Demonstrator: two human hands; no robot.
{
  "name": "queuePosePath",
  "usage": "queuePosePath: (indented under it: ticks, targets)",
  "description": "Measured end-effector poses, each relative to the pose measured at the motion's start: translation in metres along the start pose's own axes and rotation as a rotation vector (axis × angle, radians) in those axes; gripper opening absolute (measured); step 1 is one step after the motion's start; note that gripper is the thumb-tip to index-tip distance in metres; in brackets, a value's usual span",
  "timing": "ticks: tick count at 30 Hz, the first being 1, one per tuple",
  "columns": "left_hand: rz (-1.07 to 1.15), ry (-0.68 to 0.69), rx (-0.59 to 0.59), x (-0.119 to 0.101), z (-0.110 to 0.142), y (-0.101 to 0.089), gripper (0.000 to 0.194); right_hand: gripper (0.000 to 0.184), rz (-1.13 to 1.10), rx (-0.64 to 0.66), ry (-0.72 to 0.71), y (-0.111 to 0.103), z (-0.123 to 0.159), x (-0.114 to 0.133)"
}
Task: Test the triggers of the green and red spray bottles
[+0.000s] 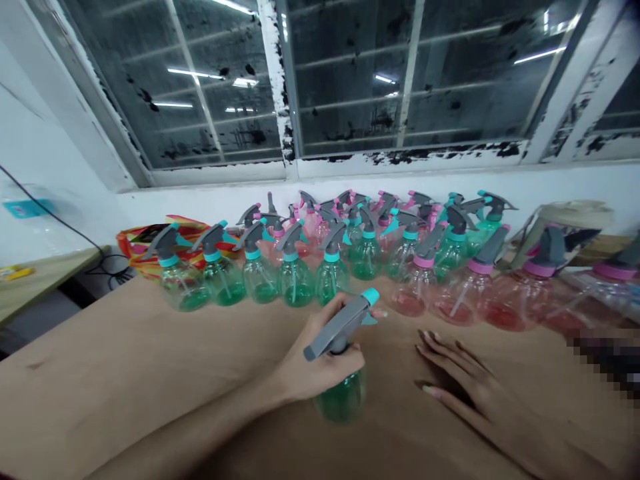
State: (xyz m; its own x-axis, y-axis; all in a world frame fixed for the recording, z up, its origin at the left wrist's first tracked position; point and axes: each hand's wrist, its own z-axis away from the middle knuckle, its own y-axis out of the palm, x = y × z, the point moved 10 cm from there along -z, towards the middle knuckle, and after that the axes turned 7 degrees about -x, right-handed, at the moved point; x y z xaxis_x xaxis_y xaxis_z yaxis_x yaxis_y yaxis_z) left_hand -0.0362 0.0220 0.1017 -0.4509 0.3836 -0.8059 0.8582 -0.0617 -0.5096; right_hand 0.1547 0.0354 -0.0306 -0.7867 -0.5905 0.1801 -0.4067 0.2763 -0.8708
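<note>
My left hand [320,363] is closed round the neck of a green spray bottle [343,400] with a grey trigger head and a teal nozzle. The bottle is upright near the middle of the table, and its collar is hidden by my fingers. My right hand [465,387] lies low over the brown tabletop with fingers stretched out, holding nothing. Beyond my left hand stands a row of green spray bottles [295,280]. Past my right hand is a row of red-tinted spray bottles [460,300] with pink collars.
More pink and green spray bottles [345,223] crowd the back by the wall. A red and yellow bag [145,250] lies at the back left, and a beige bag [565,223] at the back right. A side table [45,273] with a cable stands left.
</note>
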Motion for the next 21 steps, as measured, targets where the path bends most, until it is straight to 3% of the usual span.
queuePosePath:
  ticks: [6,14,21]
  targets:
    - [0.029,0.041,0.07,-0.003,-0.014,0.01,0.052,0.059,0.012,0.025,0.013,0.0,0.001,-0.001]
    - [-0.023,0.13,0.069,-0.012,-0.015,0.007,0.046,0.058,0.018,0.009,-0.022,-0.002,0.002,0.003]
    - [-0.031,0.132,0.056,-0.014,-0.015,0.007,0.019,0.061,0.01,0.009,-0.012,-0.008,0.0,0.005]
